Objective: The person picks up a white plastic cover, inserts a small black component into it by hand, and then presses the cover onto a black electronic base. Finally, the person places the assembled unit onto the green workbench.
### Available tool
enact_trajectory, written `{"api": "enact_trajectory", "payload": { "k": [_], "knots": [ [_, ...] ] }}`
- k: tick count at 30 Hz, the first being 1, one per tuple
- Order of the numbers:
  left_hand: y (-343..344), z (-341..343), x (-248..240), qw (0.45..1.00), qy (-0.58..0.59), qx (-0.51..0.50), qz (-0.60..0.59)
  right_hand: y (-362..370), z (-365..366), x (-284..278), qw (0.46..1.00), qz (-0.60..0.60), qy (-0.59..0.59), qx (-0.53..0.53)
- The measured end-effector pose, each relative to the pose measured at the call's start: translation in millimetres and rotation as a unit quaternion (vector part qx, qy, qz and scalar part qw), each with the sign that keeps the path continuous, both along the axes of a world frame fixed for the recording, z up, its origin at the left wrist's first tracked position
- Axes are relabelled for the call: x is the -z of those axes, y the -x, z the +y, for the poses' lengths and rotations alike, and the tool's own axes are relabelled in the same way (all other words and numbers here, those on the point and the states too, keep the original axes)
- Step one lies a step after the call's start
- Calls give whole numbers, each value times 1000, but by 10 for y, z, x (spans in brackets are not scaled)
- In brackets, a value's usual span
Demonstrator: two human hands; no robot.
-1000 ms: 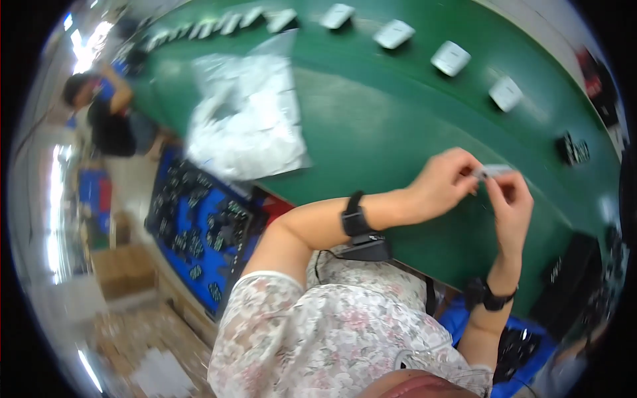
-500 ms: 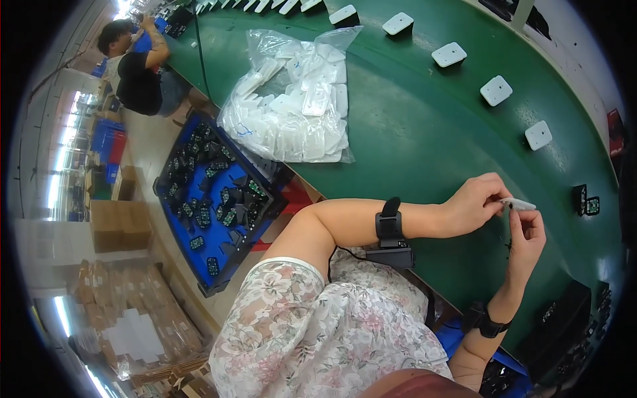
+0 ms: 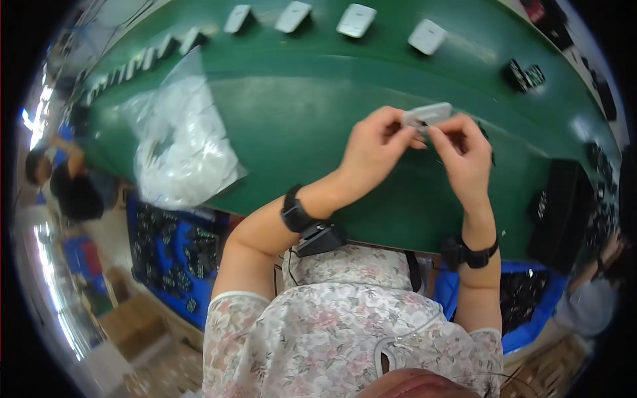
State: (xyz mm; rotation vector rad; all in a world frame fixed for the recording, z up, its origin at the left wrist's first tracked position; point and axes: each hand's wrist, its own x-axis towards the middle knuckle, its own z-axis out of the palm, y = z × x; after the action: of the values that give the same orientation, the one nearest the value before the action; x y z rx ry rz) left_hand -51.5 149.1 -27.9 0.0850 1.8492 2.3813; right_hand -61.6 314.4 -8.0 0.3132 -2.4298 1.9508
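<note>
My left hand [image 3: 377, 154] is closed on the edge of a white plastic cover [image 3: 434, 113], which is tilted above the green table. Facing it, my right hand [image 3: 466, 159] pinches a tiny black part [image 3: 423, 124] against the cover's near side. Blur hides that part's exact kind. Small dark bits [image 3: 484, 132] show behind the right hand's fingers; whether they are held or lie on the table I cannot tell.
White-topped units [image 3: 356, 21] stand in a curved row along the far side of the green table [image 3: 298, 99]. A clear bag of white covers [image 3: 186, 152] lies left. Circuit-board units [image 3: 524, 76] stand far right, near a black box [image 3: 563, 215]. Blue trays [image 3: 172, 255] flank me; other people [image 3: 73, 179] are nearby.
The view has swung right, so the bag and row appear farther left. Both hands still hold the white cover between them; it now sits more broadly in view.
</note>
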Motion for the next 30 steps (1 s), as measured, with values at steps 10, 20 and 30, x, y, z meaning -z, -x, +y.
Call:
{"api": "enact_trajectory", "payload": {
  "k": [10,20,30],
  "knots": [
    [-18,80,-71,999,3,11,42,10,73,-46,998,18,-52,-18],
    [3,36,-42,996,25,-3,90,19,109,-13,995,63,-74,-25],
    [-20,37,-117,998,23,49,23,20,189,-120,993,-9,-106,-57]
  ]
}}
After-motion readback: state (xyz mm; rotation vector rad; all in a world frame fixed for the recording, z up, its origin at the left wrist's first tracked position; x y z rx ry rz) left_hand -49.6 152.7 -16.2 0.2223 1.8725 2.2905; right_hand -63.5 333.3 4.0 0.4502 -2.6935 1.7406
